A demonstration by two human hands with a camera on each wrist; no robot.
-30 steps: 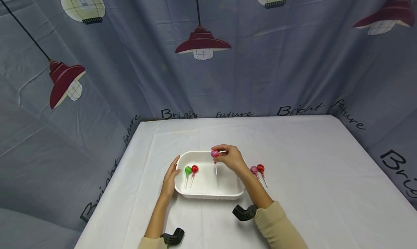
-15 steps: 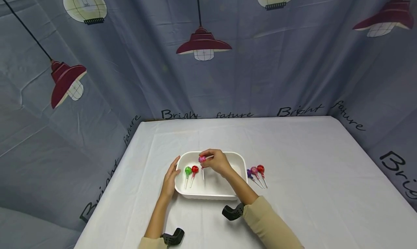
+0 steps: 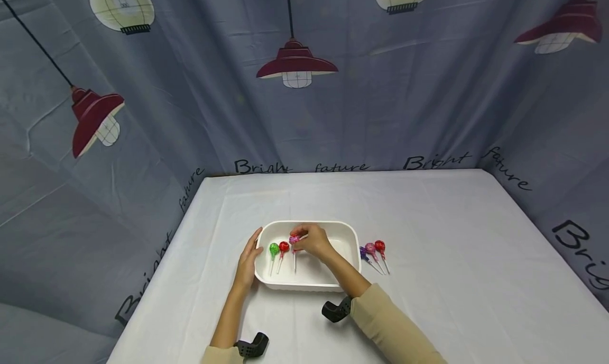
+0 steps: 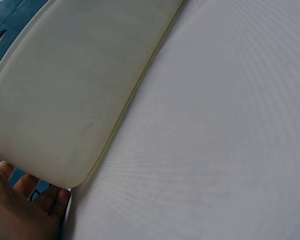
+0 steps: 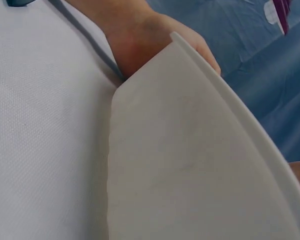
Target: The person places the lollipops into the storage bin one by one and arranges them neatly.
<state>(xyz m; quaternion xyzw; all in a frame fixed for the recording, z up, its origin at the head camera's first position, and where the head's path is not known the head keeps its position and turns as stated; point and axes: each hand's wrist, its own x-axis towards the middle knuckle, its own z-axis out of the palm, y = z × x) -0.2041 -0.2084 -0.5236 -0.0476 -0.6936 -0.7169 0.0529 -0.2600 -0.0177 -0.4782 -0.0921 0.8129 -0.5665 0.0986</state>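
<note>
A white tray [image 3: 328, 287] sits on the table. Flat along its left side lies my left hand [image 3: 247, 261], fingers extended against the outer wall and thumb at the rim; in the left wrist view these fingers [image 4: 52, 200] show beside the tray's corner. Inside the tray, a green lollipop [image 3: 274, 249] and a red lollipop [image 3: 284, 246] lie side by side, sticks toward me. My right hand [image 3: 314, 240] pinches a pink lollipop [image 3: 294, 240] by its head, low over the tray just right of the red one, its stick pointing toward me. The tray wall hides this grip in the right wrist view.
Right of the tray, a purple lollipop [image 3: 363, 253], a pink-wrapped lollipop [image 3: 371, 249] and another red lollipop [image 3: 380, 246] lie close together on the white tablecloth [image 3: 442, 221]. A grey-blue curtain [image 3: 190, 89] printed with lamps hangs around the table.
My right hand has carried the pink lollipop leftward across the tray, then lowered it beside the red one. The purple lollipop has come into view from behind my arm. My left hand stays put.
</note>
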